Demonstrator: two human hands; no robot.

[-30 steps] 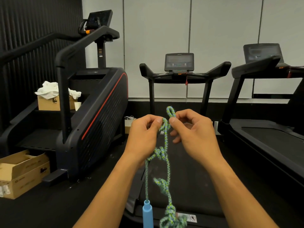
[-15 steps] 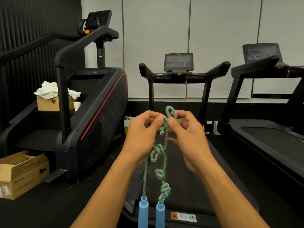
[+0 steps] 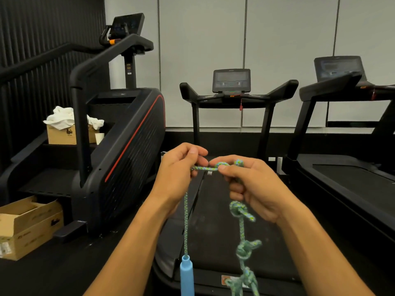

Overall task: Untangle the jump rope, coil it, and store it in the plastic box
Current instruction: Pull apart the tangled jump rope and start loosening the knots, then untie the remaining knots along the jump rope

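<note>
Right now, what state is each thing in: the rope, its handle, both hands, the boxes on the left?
Jump rope: still knotted, several knots hanging below the right hand.
Blue handle: hanging free on the straight strand.
Left hand: pinches the rope.
Right hand: grips the rope at a knot.
Near cardboard box: flaps open.
Far cardboard box: white cloth piled on top.

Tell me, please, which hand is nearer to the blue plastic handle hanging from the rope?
Left. The left hand is above the blue plastic handle, holding the braided green rope it hangs from. The right hand is up and to the right.
</note>
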